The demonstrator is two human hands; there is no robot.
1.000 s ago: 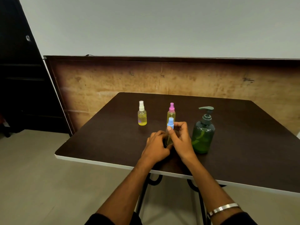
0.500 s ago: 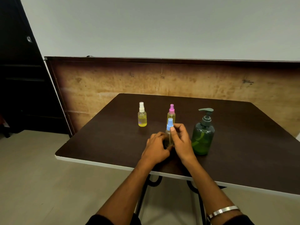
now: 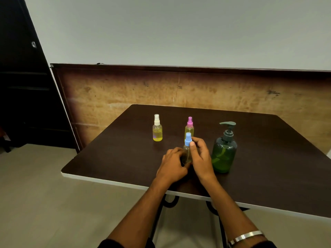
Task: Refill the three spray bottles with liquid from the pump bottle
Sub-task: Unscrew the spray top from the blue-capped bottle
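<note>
Showing a person's two hands at a small blue-capped spray bottle (image 3: 187,151) that stands upright on a dark tabletop (image 3: 268,176), near its front edge. Left hand (image 3: 172,166): fingers curled round the bottle's lower body, a grip clamped on the clear flask. Right hand (image 3: 201,156): thumb and fingers pinching the blue cap and neck from the right side, likewise clamped on the same bottle. A silver bangle (image 3: 246,236) circles the right wrist.

White-capped spray bottle (image 3: 157,128): upright, farther back and to the left, well apart from the hands, partly filled with yellow liquid. Pink-capped spray bottle (image 3: 189,127): upright directly behind the blue-capped one, its lower part hidden by it, also holding yellow liquid. Green pump bottle (image 3: 224,151): upright just beside the right hand, on its right, with a dark pump head whose spout points left.

No label, brand or writing can be read on any bottle; faint dark marks on the wooden panel (image 3: 215,92) behind the tabletop are too small to make out.

Edges: the tabletop's pale front edge runs beneath both forearms, and its far edge lies close to the panel. Bare dark surface extends to the left of the white-capped bottle, to the right of the pump bottle and between the bottles and the far edge. Grey floor (image 3: 44,194) lies to the left, a dark door (image 3: 21,86) beyond it.
</note>
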